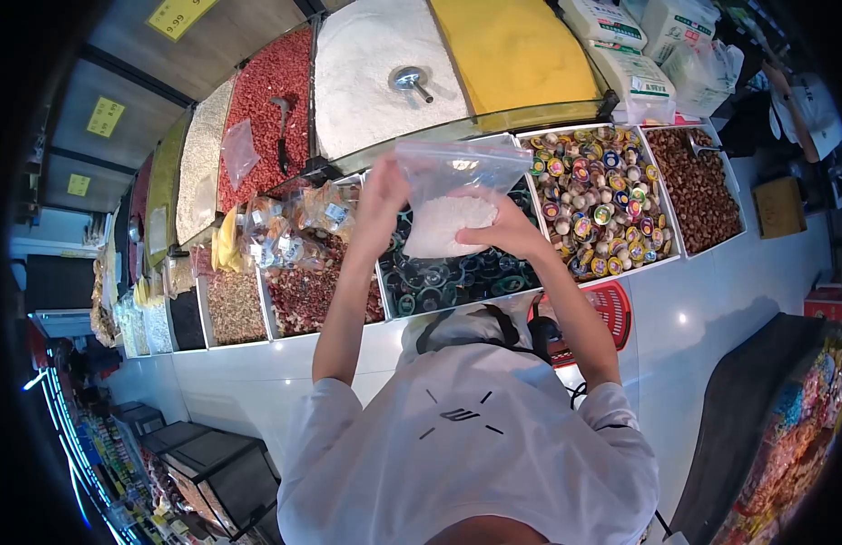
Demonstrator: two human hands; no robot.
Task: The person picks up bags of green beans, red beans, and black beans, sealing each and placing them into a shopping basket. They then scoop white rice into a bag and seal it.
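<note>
A clear zip bag (453, 222) with white grains in its lower part hangs in front of my chest, above a bin of dark green-lidded cups (439, 283). My right hand (502, 227) grips the bag's right side, thumb over the filled part and fingers behind it. Up at the bag's top left corner is my left hand (384, 193), blurred, its fingers bent in toward the bag's edge; whether they pinch the plastic cannot be made out. Beyond the bag, a metal scoop (410, 79) lies on the white grain (375, 64).
Behind are bins of red beans (289, 73) with a dark-handled scoop and yellow grain (521, 50). Small colourful cups (607, 200) fill a bin at the right. Wrapped snacks (285, 222) lie left of my left arm. A red basket (610, 313) stands below my right forearm.
</note>
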